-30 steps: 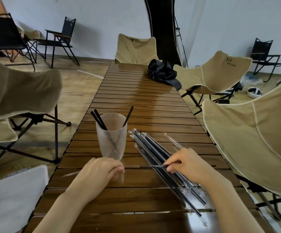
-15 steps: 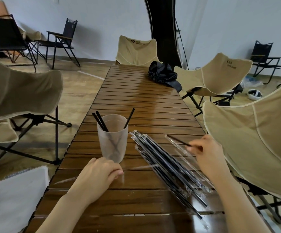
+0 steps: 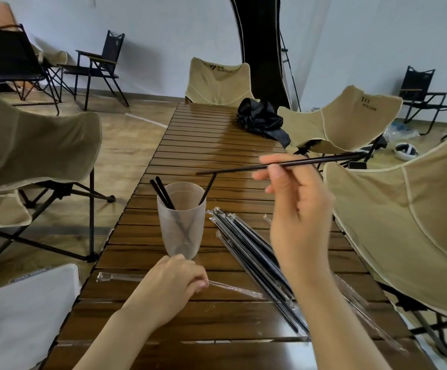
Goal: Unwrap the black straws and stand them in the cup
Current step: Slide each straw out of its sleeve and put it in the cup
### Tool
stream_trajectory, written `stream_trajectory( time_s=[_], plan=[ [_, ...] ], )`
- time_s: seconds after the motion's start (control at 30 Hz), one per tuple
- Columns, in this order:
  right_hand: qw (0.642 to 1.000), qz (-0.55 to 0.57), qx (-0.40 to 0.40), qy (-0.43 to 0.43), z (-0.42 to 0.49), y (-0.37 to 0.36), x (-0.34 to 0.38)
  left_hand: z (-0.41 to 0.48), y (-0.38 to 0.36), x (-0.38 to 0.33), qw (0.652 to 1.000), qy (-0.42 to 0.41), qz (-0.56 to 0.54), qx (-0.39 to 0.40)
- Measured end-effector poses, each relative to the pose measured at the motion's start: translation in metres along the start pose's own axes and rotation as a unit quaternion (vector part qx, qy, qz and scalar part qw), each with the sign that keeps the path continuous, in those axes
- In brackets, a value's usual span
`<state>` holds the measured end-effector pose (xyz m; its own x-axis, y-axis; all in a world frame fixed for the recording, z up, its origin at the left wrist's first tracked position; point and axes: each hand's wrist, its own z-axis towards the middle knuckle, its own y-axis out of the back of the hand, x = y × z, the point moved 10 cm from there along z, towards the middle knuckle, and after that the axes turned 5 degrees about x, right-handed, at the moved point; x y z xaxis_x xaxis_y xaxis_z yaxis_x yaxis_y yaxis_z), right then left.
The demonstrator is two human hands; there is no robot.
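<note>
Now pinching a bare black straw point(image 3: 297, 162) between right hand point(image 3: 299, 209) fingertips, lifted level above the table point(image 3: 217, 134).
Half a second ago held low, right of the wrapped straws point(image 3: 246, 241); since raised, free tip left of the fingers, near the cup point(image 3: 181, 222) rim. Empty wrapper point(image 3: 233, 288) still gripped under curled left hand point(image 3: 174, 281) fingers.

One cup point(image 3: 181, 231) holds three bare black straws point(image 3: 165, 193), two at its 10 o'clock rim and one at 2 o'clock; a fourth bare straw point(image 3: 323, 159) is in the right hand point(image 3: 297, 209). The wrapped straws point(image 3: 246, 241) at the cup's 4 o'clock overlap too closely to count, and one empty wrapper point(image 3: 233, 288) lies at 6 o'clock. Four beige chairs point(image 3: 217, 81) and three black chairs point(image 3: 102, 62) stand around the one table point(image 3: 217, 129).
</note>
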<state>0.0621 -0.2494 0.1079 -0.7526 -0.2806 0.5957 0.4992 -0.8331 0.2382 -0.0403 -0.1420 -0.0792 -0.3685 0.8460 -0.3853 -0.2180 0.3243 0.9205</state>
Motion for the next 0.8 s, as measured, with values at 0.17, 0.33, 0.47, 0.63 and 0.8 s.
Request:
stream_trajectory(
  time_s=[0.17, 0.33, 0.47, 0.63, 0.8],
  plan=[
    [0.991, -0.061, 0.115, 0.011, -0.014, -0.052, 0.0, -0.001, 0.002, -0.005, 1.0, -0.02, -0.008, -0.013],
    [0.973, -0.11, 0.198, -0.027, -0.026, -0.084, -0.018, 0.0, 0.001, -0.002, 1.0, -0.012, -0.011, -0.02],
    [0.963, -0.099, 0.244, -0.059, -0.032, -0.098, -0.029, -0.002, 0.0, 0.004, 1.0, -0.002, -0.007, -0.015],
    [0.959, -0.089, 0.26, -0.072, -0.035, -0.097, -0.04, -0.005, 0.005, 0.017, 1.0, 0.018, 0.001, -0.023],
    [0.941, -0.137, 0.298, -0.085, -0.043, -0.095, -0.058, -0.006, 0.008, 0.026, 0.999, 0.029, 0.017, -0.03]
  ],
)
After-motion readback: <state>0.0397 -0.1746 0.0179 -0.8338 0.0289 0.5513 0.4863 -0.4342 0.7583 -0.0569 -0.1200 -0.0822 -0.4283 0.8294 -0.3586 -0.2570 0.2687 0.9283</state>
